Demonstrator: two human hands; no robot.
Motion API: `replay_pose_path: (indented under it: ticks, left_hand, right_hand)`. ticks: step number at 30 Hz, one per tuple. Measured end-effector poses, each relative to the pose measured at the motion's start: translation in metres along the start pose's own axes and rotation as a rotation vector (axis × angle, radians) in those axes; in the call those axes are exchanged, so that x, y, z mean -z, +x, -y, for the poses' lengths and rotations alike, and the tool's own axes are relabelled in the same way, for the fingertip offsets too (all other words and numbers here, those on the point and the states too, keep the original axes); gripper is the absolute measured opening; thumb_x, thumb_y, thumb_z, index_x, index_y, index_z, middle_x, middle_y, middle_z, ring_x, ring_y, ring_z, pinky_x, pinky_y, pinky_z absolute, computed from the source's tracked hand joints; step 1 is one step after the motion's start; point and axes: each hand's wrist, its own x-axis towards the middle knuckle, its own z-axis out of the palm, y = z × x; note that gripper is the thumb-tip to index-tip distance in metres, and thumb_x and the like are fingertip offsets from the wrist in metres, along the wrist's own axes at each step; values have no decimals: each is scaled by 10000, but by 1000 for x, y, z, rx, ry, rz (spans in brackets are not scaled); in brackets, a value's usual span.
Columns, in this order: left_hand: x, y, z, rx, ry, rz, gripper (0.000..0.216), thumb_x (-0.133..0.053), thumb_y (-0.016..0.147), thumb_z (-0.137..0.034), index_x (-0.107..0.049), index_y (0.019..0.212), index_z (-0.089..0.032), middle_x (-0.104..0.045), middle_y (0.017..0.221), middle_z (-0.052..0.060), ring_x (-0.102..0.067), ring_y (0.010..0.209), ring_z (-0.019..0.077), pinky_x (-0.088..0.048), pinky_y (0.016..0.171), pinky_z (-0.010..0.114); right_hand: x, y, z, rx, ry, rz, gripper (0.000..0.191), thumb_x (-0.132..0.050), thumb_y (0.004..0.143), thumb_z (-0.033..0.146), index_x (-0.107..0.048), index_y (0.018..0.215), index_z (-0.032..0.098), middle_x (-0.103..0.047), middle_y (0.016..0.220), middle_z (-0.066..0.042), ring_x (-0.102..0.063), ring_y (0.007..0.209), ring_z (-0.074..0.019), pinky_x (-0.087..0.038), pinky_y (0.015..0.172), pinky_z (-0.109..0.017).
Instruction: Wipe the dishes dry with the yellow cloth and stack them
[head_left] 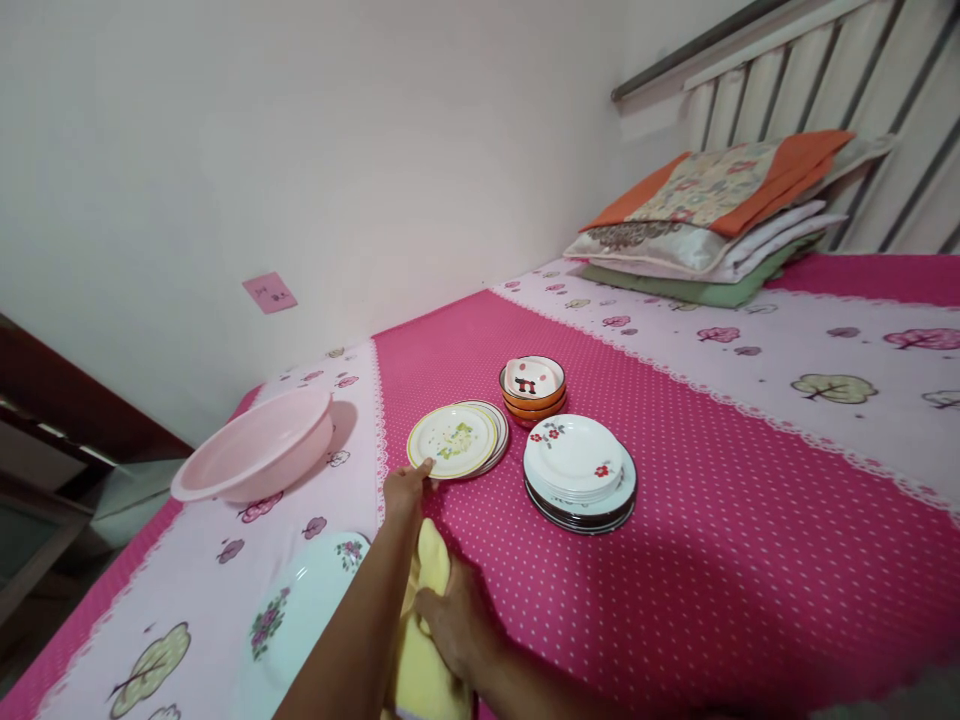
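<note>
Pink polka-dot bedsheet (pixel 675 560) covers the bed, which sits against a plain white wall (pixel 300 150); folded pillows and bedding (pixel 712 230) are stacked at the far end. From the head view I see my left hand (pixel 407 492) stretched forward, its fingers (pixel 424 468) extended and only narrowly parted, the tips touching the near rim of a yellow-rimmed plate (pixel 453 440). That plate lies on top of a short stack of similar plates near the middle of the bed. My right hand (pixel 450 620) is closer to me, fingers curled onto a yellow cloth (pixel 424 640) that drapes beneath my left forearm; how tightly it is gripped I cannot tell. Just right of the yellow-rimmed plate is a stack of white plates with red flowers (pixel 577 465), and behind them a stack of orange bowls (pixel 532 390). A pink plastic basin (pixel 255 450) stands to the left, well apart from the plates. A white floral plate (pixel 300 610) lies just left of my left forearm.
</note>
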Motion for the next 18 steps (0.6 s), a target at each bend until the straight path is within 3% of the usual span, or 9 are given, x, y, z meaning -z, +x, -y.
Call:
replay_pose_path:
  ticks: [9, 18]
  left_hand:
    - [-3, 7, -7, -80, 111, -44, 403, -664, 969, -373, -611, 1321, -185, -637, 1319, 113, -664, 1095, 260, -585, 905, 479]
    - [-19, 16, -10, -104, 254, -32, 392, -662, 970, -373, -616, 1311, -183, -645, 1302, 111, -670, 1076, 253, -591, 891, 469]
  right_hand:
    - [2, -1, 1, -27, -22, 12, 504, -579, 683, 140, -738, 1154, 221, -800, 1083, -59, -753, 926, -237, -582, 778, -298]
    - [0, -3, 10, -20, 53, 5, 526, -567, 675, 102, -730, 1161, 218, -794, 1120, -59, -754, 988, -239, -579, 843, -304]
